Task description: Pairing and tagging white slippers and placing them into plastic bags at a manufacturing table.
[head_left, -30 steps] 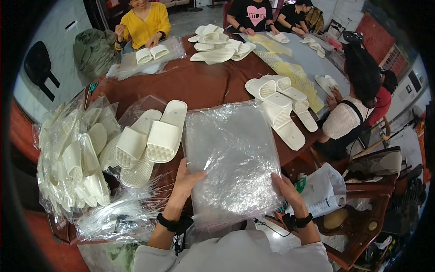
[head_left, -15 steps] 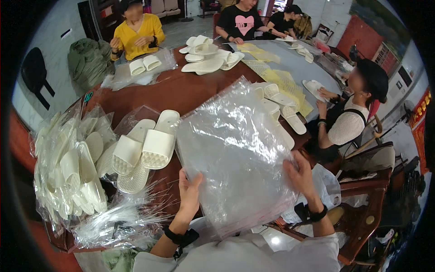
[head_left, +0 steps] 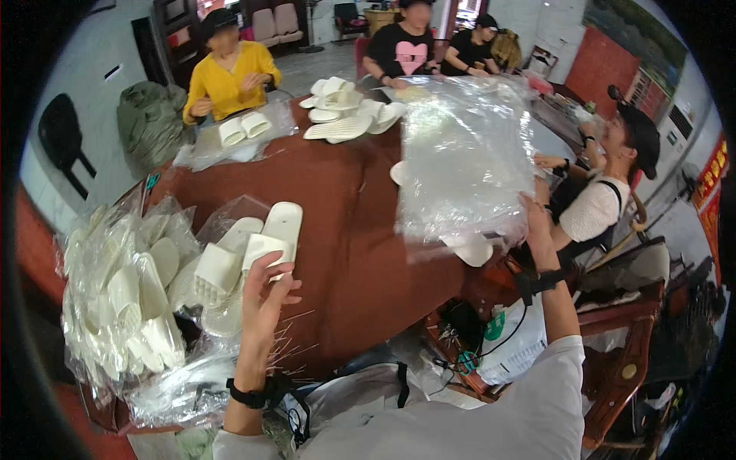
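My right hand [head_left: 538,218] grips the lower right edge of a sheaf of clear plastic bags [head_left: 464,153], held out over the right side of the table. White slippers there are mostly hidden by it, and one sole [head_left: 471,251] shows below. My left hand [head_left: 264,295] is raised, fingers apart and slightly bent, holding nothing. Just beyond its fingertips lies a pair of cream slippers [head_left: 216,264]; whether the fingers touch them I cannot tell. Left of that pair is a heap of bagged slippers [head_left: 126,299]. Thin white ties [head_left: 180,391] in clear plastic lie nearer me.
The brown table [head_left: 337,261] has a slipper pile [head_left: 337,111] at its far side. One person in yellow [head_left: 230,80] sits beyond slippers on plastic [head_left: 245,129]. Someone in a black cap [head_left: 598,188] works close by my right arm. A wooden chair [head_left: 621,345] stands at right.
The bags have moved from in front of me to the far right, in my right hand. My left hand has let go of them and moved left to the slippers.
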The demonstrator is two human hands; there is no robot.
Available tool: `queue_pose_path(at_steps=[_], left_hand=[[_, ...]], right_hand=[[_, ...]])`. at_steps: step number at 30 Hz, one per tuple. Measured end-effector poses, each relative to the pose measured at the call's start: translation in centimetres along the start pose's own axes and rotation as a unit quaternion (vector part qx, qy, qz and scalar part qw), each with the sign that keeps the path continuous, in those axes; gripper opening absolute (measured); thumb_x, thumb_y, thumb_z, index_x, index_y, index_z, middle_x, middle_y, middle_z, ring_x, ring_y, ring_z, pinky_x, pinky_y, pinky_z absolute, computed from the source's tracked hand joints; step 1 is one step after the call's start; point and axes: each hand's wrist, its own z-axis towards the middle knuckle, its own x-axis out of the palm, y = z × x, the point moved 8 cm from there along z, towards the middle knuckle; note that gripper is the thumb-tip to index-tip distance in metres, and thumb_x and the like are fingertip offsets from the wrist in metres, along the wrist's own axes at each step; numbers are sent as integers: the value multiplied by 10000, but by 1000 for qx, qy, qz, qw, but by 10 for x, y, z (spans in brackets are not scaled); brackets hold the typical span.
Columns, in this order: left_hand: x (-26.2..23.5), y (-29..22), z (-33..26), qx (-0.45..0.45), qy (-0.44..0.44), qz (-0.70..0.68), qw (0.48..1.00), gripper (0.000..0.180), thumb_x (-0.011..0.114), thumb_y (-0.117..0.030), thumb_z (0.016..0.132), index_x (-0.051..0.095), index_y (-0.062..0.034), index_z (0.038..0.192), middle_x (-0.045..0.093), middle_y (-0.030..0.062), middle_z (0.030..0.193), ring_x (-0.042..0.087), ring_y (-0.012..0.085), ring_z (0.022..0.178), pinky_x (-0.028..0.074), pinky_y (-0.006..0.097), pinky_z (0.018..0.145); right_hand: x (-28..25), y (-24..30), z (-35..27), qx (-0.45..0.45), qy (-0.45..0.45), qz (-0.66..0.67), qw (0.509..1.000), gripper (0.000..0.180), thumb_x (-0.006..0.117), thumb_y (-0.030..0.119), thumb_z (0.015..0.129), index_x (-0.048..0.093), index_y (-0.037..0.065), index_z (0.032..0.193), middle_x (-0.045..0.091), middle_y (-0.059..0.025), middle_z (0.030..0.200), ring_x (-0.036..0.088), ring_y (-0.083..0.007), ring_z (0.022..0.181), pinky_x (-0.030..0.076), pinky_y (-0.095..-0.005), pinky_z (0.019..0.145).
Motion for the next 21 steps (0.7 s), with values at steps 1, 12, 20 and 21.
queue_pose_path(at_steps=[1,12,20,21], left_hand=[[-12,0,-1,-2,-29,5,1000,407,624,-133,914,489,-84,1294,589,121,1152,635,184,920,556,298,723],[-79,8,20,178,-119,518,828,592,748,-199,749,482,-59,1259,521,211,1140,525,391,1065,465,472,862],[-118,10,29,141,-231,513,814,755,751,-190,714,386,-82,1365,468,273,1100,469,431,1033,393,489,933],[-121,13,26,125,-242,491,828,795,754,-193,708,362,-105,1394,453,294,1133,462,437,1054,384,501,947]], right_hand=[[11,-5,8,10,13,-9,1000,345,583,122,916,530,9,1238,598,-70,1122,544,-180,1042,465,-300,845],[-17,-43,67,-44,54,36,997,475,492,125,930,403,75,1394,542,-108,1247,549,-248,1092,469,-371,905],[-59,-42,77,-266,100,-138,949,544,538,168,928,353,33,1422,426,-182,1389,446,-330,1235,390,-422,1015],[-57,-41,76,-265,105,-134,949,544,538,168,928,353,33,1422,426,-182,1389,446,-330,1235,390,-422,1015]])
